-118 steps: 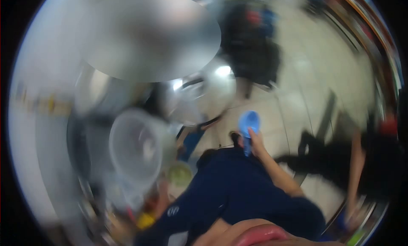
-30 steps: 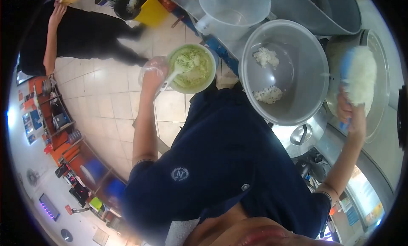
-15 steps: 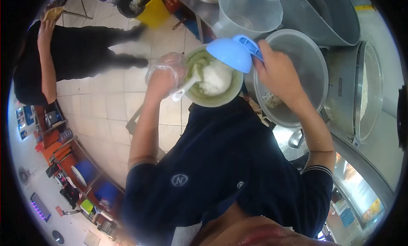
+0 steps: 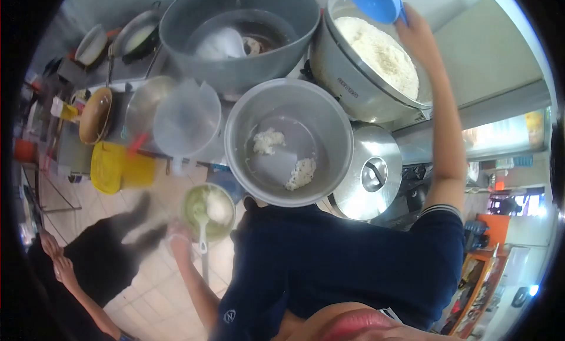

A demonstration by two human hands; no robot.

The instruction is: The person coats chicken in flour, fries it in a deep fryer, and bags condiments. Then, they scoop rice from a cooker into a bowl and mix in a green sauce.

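Bright, fairly even light fills the room. Well below the fingers of the right hand, the round, shiny steel lid throws glare. The left hand has blurred fingers; far outside both, fisheye distortion curves into black corners.

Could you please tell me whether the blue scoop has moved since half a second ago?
Yes, the blue scoop moved from over the green bowl towards the stationary rice cooker.
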